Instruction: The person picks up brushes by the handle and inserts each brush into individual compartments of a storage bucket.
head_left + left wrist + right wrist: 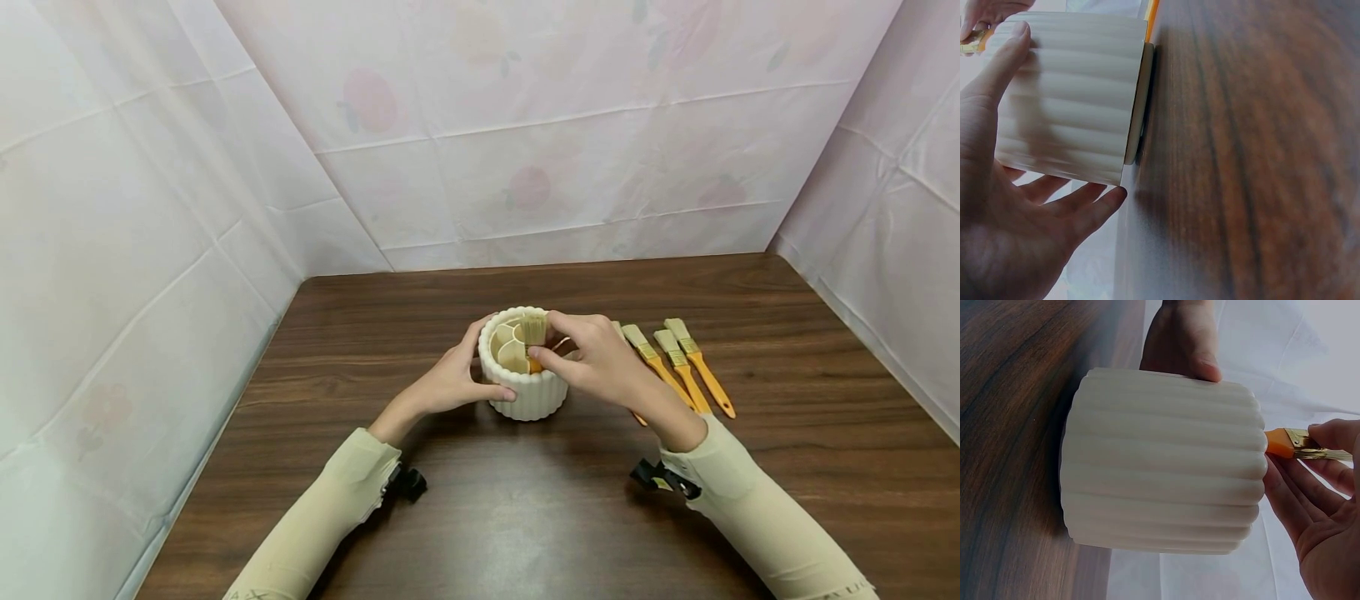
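Head view: high, facing forward and down over the table [525,517]. Left wrist view: close, low beside the ribbed holder [1072,94], looking along the tabletop. Right wrist view: close, from the opposite flank. All three share the holder

- Dark wood-grain surface [525,517], occupying the lower field of the head view.
- Three spare brushes [678,362] with orange handles and pale bristles, lying side by side on the right, bristles pointing away.
- White creased sheeting [540,142] with faint fruit prints, forming the back and side walls.
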